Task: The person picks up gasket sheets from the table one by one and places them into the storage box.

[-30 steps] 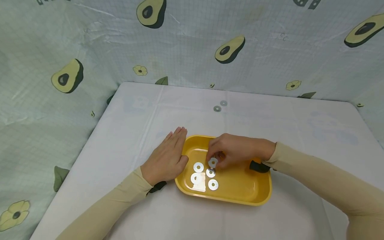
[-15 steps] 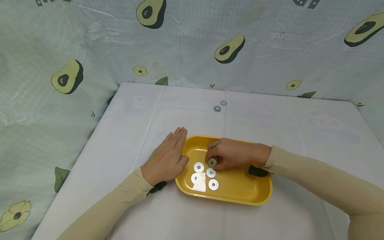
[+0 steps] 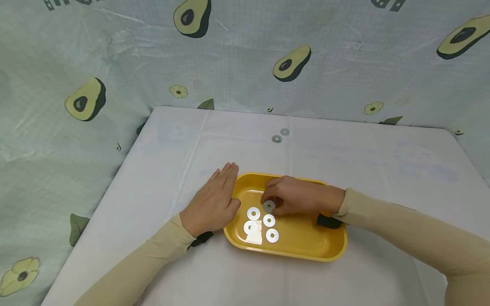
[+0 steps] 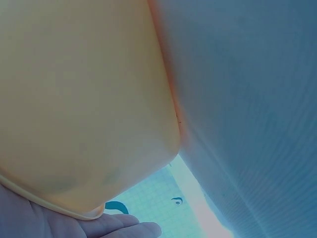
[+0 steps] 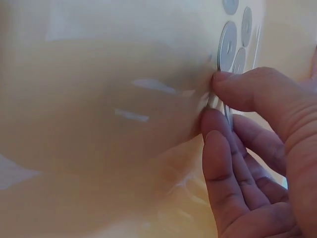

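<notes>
My right hand (image 3: 297,196) reaches into a yellow tray (image 3: 304,244) and pinches a flat metal washer (image 3: 266,207) between thumb and fingers. The right wrist view shows this hand's thumb and fingertips at the edge of a thin washer, close to the tray's surface. Several other washers (image 3: 272,239) lie flat on the tray floor just nearer and to the left. My left hand (image 3: 210,204) rests with straight fingers along the tray's left rim. In the left wrist view its fingers (image 4: 124,230) touch the tray's outer wall (image 4: 99,99) under the rim.
Two grey washers (image 3: 277,142) lie on the white-covered table (image 3: 183,263) beyond the tray. Behind the table hangs a pale curtain (image 3: 237,55) printed with avocados. A dark strap (image 3: 329,221) shows below the right wrist, inside the tray.
My right hand, still pinching the washer, has shifted slightly to the left, and the washer now shows as a flatter, greyer ring. My left hand and the tray stay in place.
</notes>
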Demonstrator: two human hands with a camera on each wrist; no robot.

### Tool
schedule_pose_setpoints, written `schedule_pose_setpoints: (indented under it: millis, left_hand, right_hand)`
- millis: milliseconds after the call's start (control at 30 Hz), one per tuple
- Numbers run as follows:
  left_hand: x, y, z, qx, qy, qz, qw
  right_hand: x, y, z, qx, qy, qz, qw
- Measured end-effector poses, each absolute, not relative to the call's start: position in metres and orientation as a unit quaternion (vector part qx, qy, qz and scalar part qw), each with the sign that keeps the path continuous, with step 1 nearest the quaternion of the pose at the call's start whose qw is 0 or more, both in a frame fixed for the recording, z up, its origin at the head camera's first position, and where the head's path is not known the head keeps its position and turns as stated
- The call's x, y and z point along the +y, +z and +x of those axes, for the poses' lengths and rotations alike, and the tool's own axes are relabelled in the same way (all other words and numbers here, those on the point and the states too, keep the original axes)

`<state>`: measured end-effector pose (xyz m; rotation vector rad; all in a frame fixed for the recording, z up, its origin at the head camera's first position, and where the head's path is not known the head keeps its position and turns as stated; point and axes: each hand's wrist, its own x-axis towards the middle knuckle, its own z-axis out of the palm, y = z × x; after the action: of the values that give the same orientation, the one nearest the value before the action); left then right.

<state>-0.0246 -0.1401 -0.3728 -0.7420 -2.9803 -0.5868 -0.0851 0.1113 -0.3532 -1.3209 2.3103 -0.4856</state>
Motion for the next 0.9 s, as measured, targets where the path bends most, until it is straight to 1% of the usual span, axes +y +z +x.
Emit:
schedule_pose_setpoints:
  millis: [300,667,900]
  left_hand:
    - [-0.140,-0.373,-0.025,-0.953,-0.191,-0.235,0.005]
    - [-0.139,-0.371,-0.024,-0.953,-0.192,-0.234,0.002]
    - [-0.140,-0.370,-0.023,-0.953,-0.192,-0.236,0.001]
  right_hand:
    - [0.116,-0.356,-0.086,0.818,-0.210,-0.487,0.222]
    - [0.118,-0.355,-0.087,0.812,-0.202,-0.496,0.231]
    - [0.119,-0.344,-0.087,0.820,-0.183,-0.488,0.237]
